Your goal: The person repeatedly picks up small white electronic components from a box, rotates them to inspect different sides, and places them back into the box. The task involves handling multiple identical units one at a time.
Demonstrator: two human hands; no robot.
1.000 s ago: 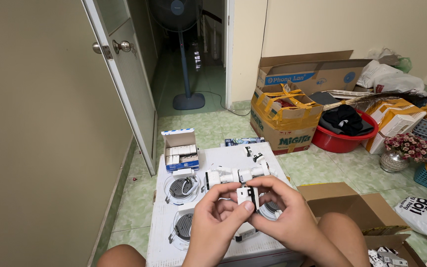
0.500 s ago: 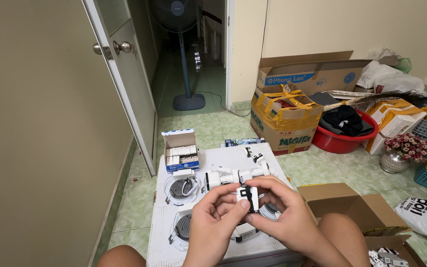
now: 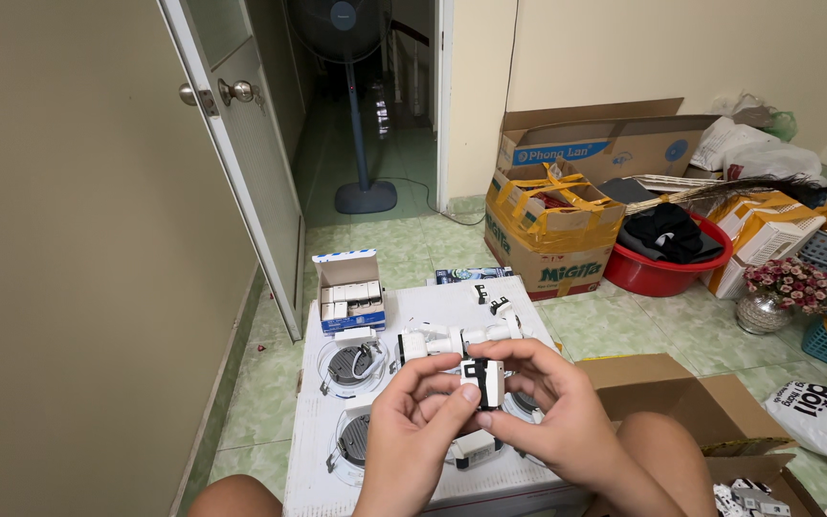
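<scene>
Both my hands hold one small white switch module point(image 3: 483, 380) with a black middle part, above a white board point(image 3: 413, 316) on the floor. My left hand point(image 3: 423, 421) pinches its lower left side with thumb and fingers. My right hand point(image 3: 547, 407) wraps around its right side. Just behind the hands lies a row of white switch modules point(image 3: 452, 338). A round recessed lamp point(image 3: 353, 365) sits to the left on the board, another point(image 3: 354, 440) lies under my left wrist. A further white module point(image 3: 476, 448) rests below my hands.
An open small box of white parts point(image 3: 349, 299) stands at the board's far left. An open white door point(image 3: 241, 163) is on the left, a standing fan point(image 3: 361, 115) beyond. Cardboard boxes point(image 3: 552, 230), a red basin point(image 3: 667, 258) and an open carton point(image 3: 691, 402) fill the right.
My hands have shifted only slightly while turning the small module between the fingers. The rest is unchanged.
</scene>
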